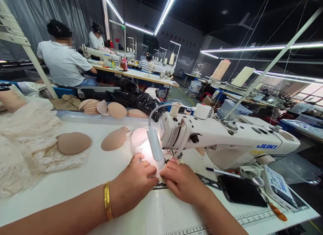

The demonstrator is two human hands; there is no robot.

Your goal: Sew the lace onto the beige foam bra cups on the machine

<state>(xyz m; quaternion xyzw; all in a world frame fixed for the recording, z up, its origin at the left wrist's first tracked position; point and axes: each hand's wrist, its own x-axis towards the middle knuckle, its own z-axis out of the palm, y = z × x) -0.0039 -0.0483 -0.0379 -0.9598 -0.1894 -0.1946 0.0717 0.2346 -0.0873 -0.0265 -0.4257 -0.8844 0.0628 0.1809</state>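
At the needle of a white sewing machine (229, 137), both hands grip a pale piece of fabric (147, 152), washed out by the glare of a small lamp (155, 145). My left hand (137, 177), with a ring and a gold bangle, pinches it from the left. Curled fingers of my right hand (183, 181) press on it just right of the needle area. The fingertips and the stitching spot are partly hidden. Beyond the fabric lie a light cup-shaped pad (138, 136) and a beige oval pad (114, 139) with a lace edge.
Another beige pad (74, 143) rests on cream lace (17, 147) at the left. Stacked pads (89, 106) line the table's back edge. On the right are a black phone (242, 191), a pen (223, 172) and a white box (279, 188). A co-worker (64, 60) sits behind.
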